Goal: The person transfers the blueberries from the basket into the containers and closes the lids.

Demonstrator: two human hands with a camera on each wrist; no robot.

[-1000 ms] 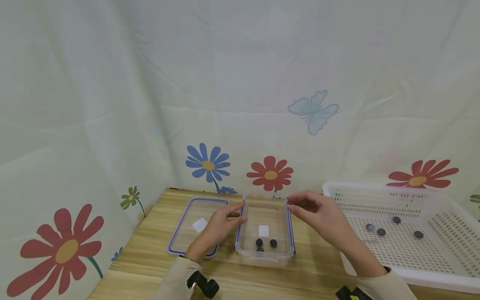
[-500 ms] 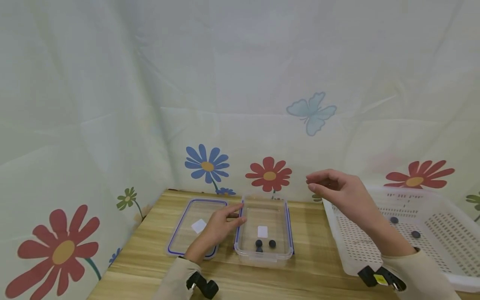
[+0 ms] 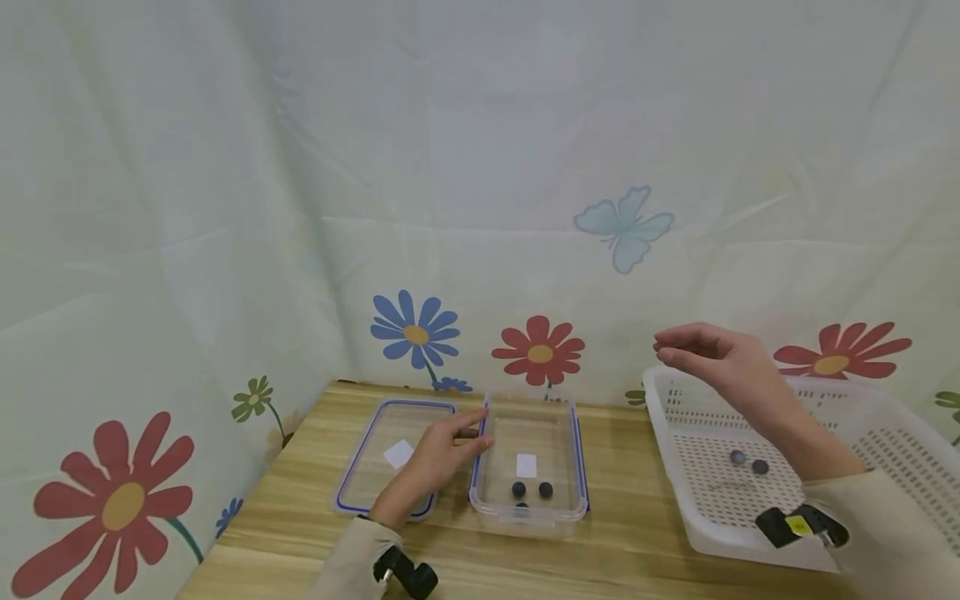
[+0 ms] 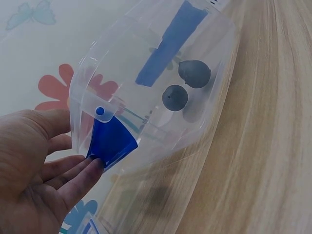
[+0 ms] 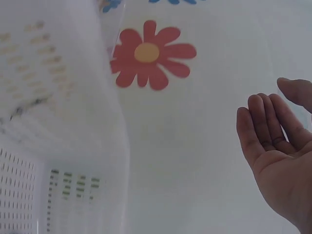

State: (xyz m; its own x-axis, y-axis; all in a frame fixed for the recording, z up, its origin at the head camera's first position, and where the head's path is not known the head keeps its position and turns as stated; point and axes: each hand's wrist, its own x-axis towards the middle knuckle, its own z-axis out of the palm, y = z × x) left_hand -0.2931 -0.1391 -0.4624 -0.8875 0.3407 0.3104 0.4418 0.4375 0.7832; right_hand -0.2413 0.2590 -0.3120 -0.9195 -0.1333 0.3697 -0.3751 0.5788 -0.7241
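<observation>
A clear plastic food container (image 3: 527, 442) with blue latches stands on the table, holding three small dark balls (image 3: 545, 490) near its front. My left hand (image 3: 438, 454) rests against its left side, thumb and fingertips at the rim. In the left wrist view, those fingertips touch a hanging blue latch (image 4: 111, 141). Raised over the left back part of a white basket (image 3: 705, 533), my right hand (image 3: 712, 354) has loosely bent fingers with nothing between them. In the right wrist view, its palm and fingers show bare beside the basket wall (image 5: 107, 146).
Left of the container lies its clear lid (image 3: 367, 446) with a blue seal, partly behind my left forearm. Inside the basket, two dark balls (image 3: 760, 467) show; my right arm covers other parts. A flowered curtain (image 3: 480, 208) hangs right behind the wooden table (image 3: 622, 517).
My right hand has left the container's right rim, rising and moving right to above the basket. The left hand stays at the container. One ball in the container has shifted slightly forward.
</observation>
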